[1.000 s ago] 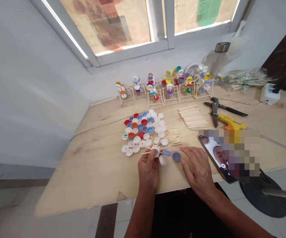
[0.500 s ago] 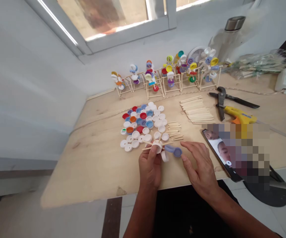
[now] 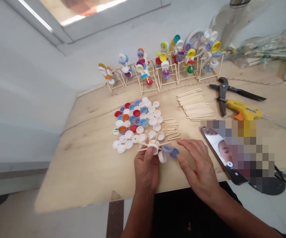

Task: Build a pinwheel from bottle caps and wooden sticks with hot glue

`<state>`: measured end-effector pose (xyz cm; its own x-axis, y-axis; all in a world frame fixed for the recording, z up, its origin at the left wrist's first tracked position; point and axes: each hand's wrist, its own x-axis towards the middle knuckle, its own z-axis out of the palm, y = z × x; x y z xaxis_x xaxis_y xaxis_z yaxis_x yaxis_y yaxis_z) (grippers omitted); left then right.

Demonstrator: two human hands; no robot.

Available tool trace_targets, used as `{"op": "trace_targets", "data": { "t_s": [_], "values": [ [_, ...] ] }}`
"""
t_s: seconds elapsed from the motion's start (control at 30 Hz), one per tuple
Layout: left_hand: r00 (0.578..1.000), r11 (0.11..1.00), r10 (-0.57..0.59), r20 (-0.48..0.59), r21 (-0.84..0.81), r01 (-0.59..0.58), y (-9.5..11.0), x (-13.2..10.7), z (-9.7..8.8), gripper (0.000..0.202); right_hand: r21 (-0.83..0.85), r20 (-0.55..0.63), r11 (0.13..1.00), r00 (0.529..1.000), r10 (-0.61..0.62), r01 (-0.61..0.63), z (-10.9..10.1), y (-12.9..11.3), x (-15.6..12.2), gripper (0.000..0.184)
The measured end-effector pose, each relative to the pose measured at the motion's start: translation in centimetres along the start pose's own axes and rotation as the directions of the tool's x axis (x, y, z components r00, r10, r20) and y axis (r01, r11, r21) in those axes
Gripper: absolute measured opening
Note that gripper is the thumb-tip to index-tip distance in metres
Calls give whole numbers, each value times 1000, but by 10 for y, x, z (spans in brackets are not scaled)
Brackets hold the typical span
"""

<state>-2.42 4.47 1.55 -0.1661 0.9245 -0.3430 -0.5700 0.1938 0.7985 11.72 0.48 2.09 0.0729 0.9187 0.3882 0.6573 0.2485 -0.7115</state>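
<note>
My left hand (image 3: 146,168) pinches a small bottle-cap wheel by its white hub cap (image 3: 153,147). Thin wooden sticks stick out from this hub in several directions. On its right side hang a white cap (image 3: 162,157) and a lavender-blue bottle cap (image 3: 174,152). My right hand (image 3: 198,162) hovers to the right with fingers apart and nothing in its grasp. Its thumb tip is right beside the lavender-blue cap; whether they touch I cannot tell. Just beyond the wheel lie many loose bottle caps (image 3: 136,113), white, blue, red and orange, and a pile of short sticks (image 3: 171,129).
Longer sticks (image 3: 194,104) lie farther back, with black pliers (image 3: 223,96) and a yellow glue gun (image 3: 247,110) to their right. A phone (image 3: 219,152) rests by my right hand. Cap wheels on stick frames (image 3: 166,79) line the wall, near a small white fan (image 3: 194,36).
The camera view has shifted, so the table scene sits further left and higher. My right hand is slightly nearer the lavender-blue cap, whose face has tilted. My left hand keeps its hold.
</note>
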Motion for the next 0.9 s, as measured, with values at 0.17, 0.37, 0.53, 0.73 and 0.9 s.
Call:
{"op": "trace_targets", "data": {
  "t_s": [0.17,0.37,0.53,0.73,0.9],
  "values": [
    [1000,1000,-11,2,-22,11,-2,1,-4,32,23,36,1000,999,14,-15,2,1,0,31],
    [1000,1000,-17,-18,18,18,0,0,0,30,40,58,999,998,18,-20,1,-1,5,30],
    [999,1000,-23,-29,21,24,1,1,2,30,47,66,999,998,13,-16,1,0,9,30],
    [1000,1000,-14,-26,16,15,0,3,1,28,57,75,998,997,29,-33,1,1,11,30],
    [1000,1000,-10,-15,28,11,0,5,1,31,62,82,997,996,41,-47,3,1,13,29]
  ]
}}
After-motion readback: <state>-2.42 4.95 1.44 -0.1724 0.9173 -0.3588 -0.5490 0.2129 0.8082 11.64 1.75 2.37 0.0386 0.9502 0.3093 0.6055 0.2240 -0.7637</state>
